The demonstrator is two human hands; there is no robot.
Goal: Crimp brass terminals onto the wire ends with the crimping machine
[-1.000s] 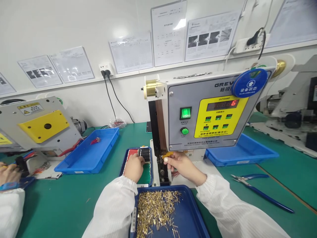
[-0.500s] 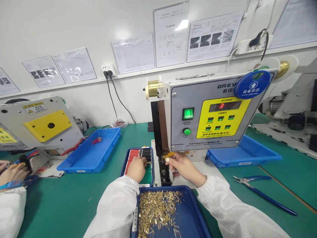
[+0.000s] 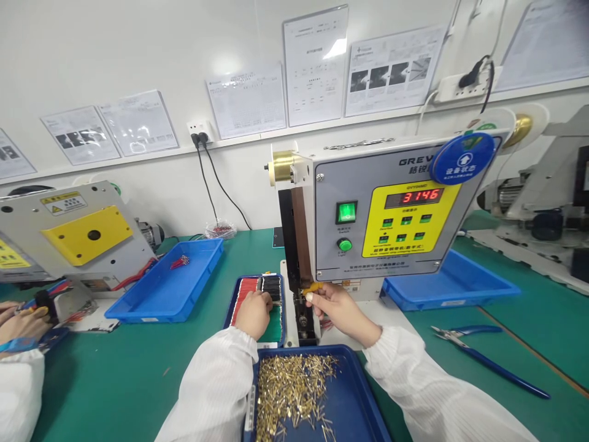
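My left hand (image 3: 254,314) reaches over a small blue tray (image 3: 229,313) with rows of red wires (image 3: 247,287), black wires (image 3: 271,286) and green wires (image 3: 275,328). Its fingers are curled down by the black wires; what they pinch is hidden. At the working point of the crimping machine (image 3: 350,245), my right hand (image 3: 340,307) has thumb and forefinger pinched, with a yellow cover at the fingertip. Whatever lies between them is too small to name. Below both hands, a dark blue tray (image 3: 354,393) carries a heap of small brass-coloured pins (image 3: 289,387).
Blue-handled cutters (image 3: 488,356) lie on the green table at right. One blue bin (image 3: 451,288) stands behind the machine, another bin (image 3: 161,307) at left with a few red pieces. A co-worker's hands (image 3: 23,322) are at a second machine (image 3: 87,227) on the left.
The machine's red display has gone from showing a single 3 to 3146. Both my hands stay in practically the same place; the view has shifted slightly.
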